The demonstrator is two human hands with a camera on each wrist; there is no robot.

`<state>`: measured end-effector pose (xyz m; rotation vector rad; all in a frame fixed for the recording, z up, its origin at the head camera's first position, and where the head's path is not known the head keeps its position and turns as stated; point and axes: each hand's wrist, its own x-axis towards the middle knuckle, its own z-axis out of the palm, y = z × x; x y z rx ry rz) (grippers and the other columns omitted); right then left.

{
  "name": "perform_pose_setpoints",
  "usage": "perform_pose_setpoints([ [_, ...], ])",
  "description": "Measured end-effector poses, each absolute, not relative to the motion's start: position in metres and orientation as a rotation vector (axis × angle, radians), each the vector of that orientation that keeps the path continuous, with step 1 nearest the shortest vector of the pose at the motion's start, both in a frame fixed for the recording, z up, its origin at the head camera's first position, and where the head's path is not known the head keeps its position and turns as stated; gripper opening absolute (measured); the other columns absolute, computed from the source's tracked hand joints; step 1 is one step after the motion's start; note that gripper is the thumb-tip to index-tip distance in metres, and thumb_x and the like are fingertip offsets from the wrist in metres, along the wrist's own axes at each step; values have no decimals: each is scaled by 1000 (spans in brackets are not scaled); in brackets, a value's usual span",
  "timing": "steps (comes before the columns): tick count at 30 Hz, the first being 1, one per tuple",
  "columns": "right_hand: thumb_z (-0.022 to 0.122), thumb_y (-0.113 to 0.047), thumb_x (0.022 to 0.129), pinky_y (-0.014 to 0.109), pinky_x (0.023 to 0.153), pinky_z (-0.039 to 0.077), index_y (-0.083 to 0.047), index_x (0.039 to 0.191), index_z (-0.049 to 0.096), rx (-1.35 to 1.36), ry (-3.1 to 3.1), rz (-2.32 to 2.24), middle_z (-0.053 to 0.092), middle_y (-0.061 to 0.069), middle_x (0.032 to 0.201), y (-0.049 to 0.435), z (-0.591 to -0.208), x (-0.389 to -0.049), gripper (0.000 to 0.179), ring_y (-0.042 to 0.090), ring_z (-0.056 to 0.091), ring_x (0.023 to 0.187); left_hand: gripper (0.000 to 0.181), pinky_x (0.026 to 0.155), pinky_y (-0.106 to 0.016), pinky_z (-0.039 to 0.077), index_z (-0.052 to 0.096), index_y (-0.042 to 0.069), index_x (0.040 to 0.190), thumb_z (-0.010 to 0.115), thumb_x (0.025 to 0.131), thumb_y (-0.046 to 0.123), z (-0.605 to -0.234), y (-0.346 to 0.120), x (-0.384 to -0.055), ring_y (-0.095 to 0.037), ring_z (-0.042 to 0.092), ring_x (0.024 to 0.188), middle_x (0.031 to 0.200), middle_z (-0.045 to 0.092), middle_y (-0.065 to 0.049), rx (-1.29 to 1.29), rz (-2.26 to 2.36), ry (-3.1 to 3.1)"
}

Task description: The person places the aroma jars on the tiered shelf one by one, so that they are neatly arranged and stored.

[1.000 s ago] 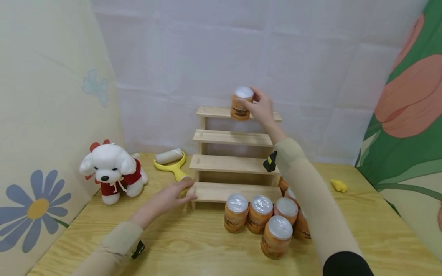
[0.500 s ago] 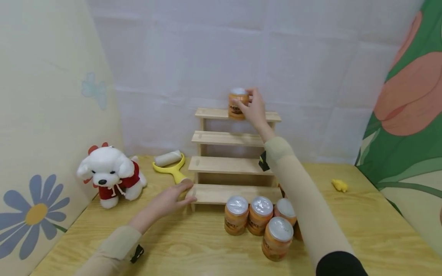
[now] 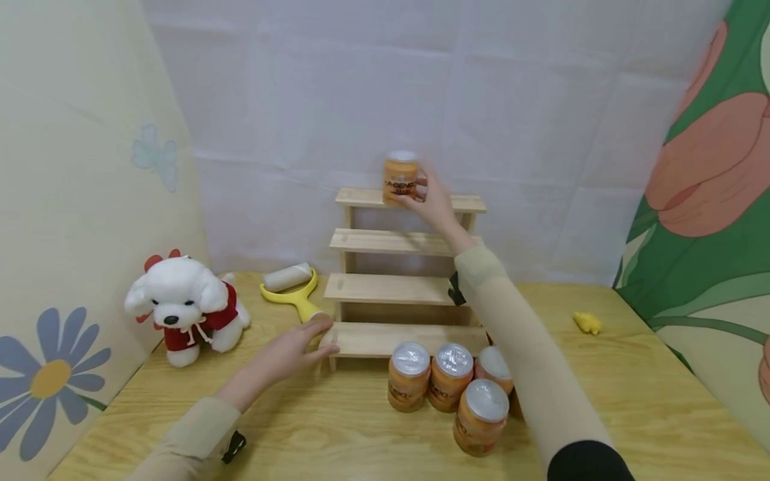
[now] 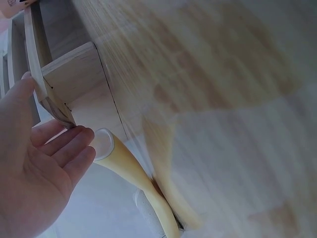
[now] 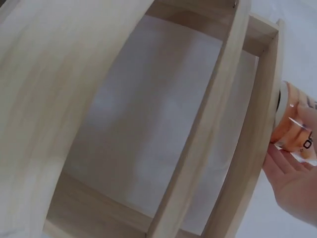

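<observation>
My right hand point(image 3: 434, 204) grips an orange can point(image 3: 400, 179) with a silver top, upright at the top tier of a stepped wooden shelf point(image 3: 385, 287). In the right wrist view the can point(image 5: 295, 119) has its base right at the top board, fingers around its side. My left hand point(image 3: 289, 354) holds the left end of the lowest tier; the left wrist view shows thumb and fingers on either side of that board end point(image 4: 52, 99). Several more orange cans point(image 3: 409, 384) stand upright in front of the shelf's right half, some partly hidden behind my right sleeve.
A yellow-handled lint roller point(image 3: 295, 290) lies left of the shelf, its handle end close to my left hand. Farther left sits a white plush dog point(image 3: 186, 300) in red clothes. A small yellow object point(image 3: 587, 323) lies on the wooden table point(image 3: 601, 381) at right.
My right hand has carried the can left and slightly back along the top tier. The left hand stays at the shelf's end. The view has shifted slightly.
</observation>
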<state>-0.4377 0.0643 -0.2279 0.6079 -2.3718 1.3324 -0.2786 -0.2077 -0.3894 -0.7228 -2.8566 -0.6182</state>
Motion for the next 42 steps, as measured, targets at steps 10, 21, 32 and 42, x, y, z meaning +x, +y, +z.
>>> perform_pose_setpoints([
  [10, 68, -35, 86, 28, 93, 50, -7, 137, 45, 414, -2395, 1238, 55, 12, 132, 48, -233, -435, 63, 23, 59, 115, 61, 99, -54, 42, 51, 2, 133, 56, 92, 45, -388, -203, -276, -40, 48, 123, 135, 50, -22, -716, -619, -2871],
  [21, 64, -31, 89, 32, 88, 50, -10, 145, 36, 430, -2474, 1015, 61, 13, 122, 42, -239, -438, 66, 23, 60, 103, 61, 98, -54, 42, 50, 0, 133, 56, 92, 45, -387, -202, -276, -41, 49, 122, 134, 51, -23, -730, -614, -2878],
  [32, 59, -24, 93, 30, 103, 43, -3, 135, 48, 508, -2550, 1053, 55, 14, 133, 68, -235, -426, 48, 24, 55, 119, 59, 98, -55, 42, 49, -2, 133, 57, 93, 40, -389, -204, -284, -42, 49, 122, 134, 50, -25, -739, -610, -2863],
  [42, 62, -20, 91, 34, 103, 43, 0, 130, 53, 703, -2519, 1108, 56, 15, 132, 102, -233, -408, 45, 27, 54, 120, 59, 98, -55, 42, 49, -2, 132, 56, 93, 40, -389, -206, -292, -42, 49, 121, 133, 51, -25, -750, -626, -2858],
])
